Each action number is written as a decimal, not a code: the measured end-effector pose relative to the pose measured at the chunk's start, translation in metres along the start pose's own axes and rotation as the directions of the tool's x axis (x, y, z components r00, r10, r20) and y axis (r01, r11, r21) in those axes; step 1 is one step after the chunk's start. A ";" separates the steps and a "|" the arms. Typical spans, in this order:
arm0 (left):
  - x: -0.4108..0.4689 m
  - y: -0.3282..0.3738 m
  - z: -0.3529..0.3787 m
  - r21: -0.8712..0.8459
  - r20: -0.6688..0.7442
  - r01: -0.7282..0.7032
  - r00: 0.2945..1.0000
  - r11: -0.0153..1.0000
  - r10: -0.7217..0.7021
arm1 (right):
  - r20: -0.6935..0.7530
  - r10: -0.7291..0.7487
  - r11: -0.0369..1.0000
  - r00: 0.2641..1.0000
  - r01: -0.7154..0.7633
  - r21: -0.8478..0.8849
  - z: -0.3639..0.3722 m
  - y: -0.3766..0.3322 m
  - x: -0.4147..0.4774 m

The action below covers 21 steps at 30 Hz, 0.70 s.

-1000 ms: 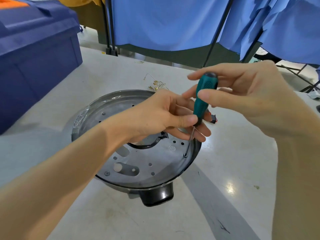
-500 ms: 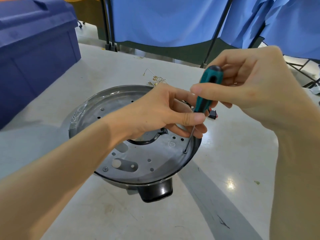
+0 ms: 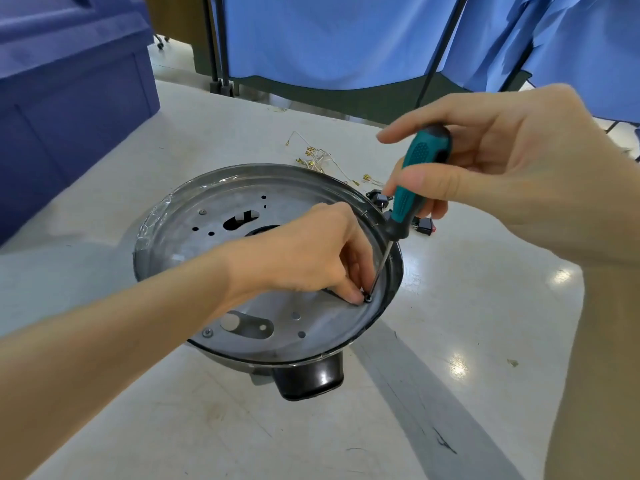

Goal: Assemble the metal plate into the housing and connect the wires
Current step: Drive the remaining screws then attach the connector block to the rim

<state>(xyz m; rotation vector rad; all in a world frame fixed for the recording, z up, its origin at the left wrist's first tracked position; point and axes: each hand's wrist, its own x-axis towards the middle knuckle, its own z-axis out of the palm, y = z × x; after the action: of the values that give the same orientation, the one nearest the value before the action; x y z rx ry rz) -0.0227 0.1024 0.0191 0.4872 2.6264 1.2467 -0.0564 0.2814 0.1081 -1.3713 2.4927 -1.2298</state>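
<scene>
- My right grip [image 3: 512,174] is clamped round the teal and black handle of the screwdriver [image 3: 417,181]. The thumb lies across the front and the fingers curl round behind.
- The shaft leans down and to the left, and its tip sits on a small dark screw [image 3: 368,299].
- My left grip [image 3: 311,261] is closed too, with the fingertips pinching that screw right where the tip meets it.
- That spot is near the right edge of the metal plate [image 3: 322,337], which lies flat down inside the round housing [image 3: 249,174].
- The plate is grey with a bunch of holes and a couple of slots. It also has two screw heads, one far side [image 3: 202,212] and one near side [image 3: 207,333].
- The housing sits on the pale surface [image 3: 467,306] with its black handle stub [image 3: 311,379] pointing at me. There's some crinkly clear film [image 3: 152,220] on its left rim.
- The wires [image 3: 322,159] are a loose tangle with little gold terminals. They lie on the surface just behind the housing, not in it.
- A small black switch with a red bit [image 3: 424,226] lies just right of the housing, partly behind the screwdriver.
- Further out there's a big blue bin [image 3: 69,98] on the left and blue cloth [image 3: 329,36] hanging at the back.
</scene>
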 end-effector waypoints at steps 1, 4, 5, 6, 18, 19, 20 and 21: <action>0.000 0.000 0.000 0.002 -0.006 -0.003 1.000 1.000 0.003 | 0.014 0.006 1.000 1.000 -0.007 0.019 -0.002 0.000 0.000; 0.000 0.000 0.001 0.006 -0.015 -0.004 1.000 1.000 0.004 | 0.040 0.026 0.999 0.999 -0.027 0.025 -0.006 0.002 -0.001; 0.000 0.000 0.001 0.003 -0.015 -0.001 1.000 1.000 0.002 | 0.051 0.028 1.000 0.998 -0.029 0.013 -0.006 0.002 0.000; -0.001 0.000 0.001 0.002 -0.015 0.000 1.000 1.000 0.000 | 0.060 0.025 1.000 0.998 -0.025 0.002 -0.007 0.002 -0.001; 0.000 -0.002 0.005 0.007 -0.038 0.003 0.999 1.000 -0.003 | -0.038 0.003 1.000 0.999 -0.002 0.030 0.000 -0.002 -0.001; 0.000 -0.003 0.006 0.007 -0.043 0.013 0.999 1.000 -0.012 | -0.066 0.015 1.000 0.998 -0.015 0.013 0.002 -0.003 -0.001; 0.001 -0.003 0.006 0.001 -0.045 0.020 0.999 1.000 -0.020 | -0.086 0.026 1.000 0.996 -0.027 -0.008 0.005 -0.004 0.000; 0.001 -0.003 0.007 -0.009 -0.046 0.024 0.999 1.000 -0.024 | -0.102 0.035 0.999 0.994 -0.039 -0.033 0.008 -0.005 0.000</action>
<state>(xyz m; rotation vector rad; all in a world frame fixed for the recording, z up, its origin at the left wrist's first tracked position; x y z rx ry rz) -0.0219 0.1056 0.0125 0.4296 2.6549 1.2765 -0.0500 0.2748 0.1067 -1.2951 2.6060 -1.2857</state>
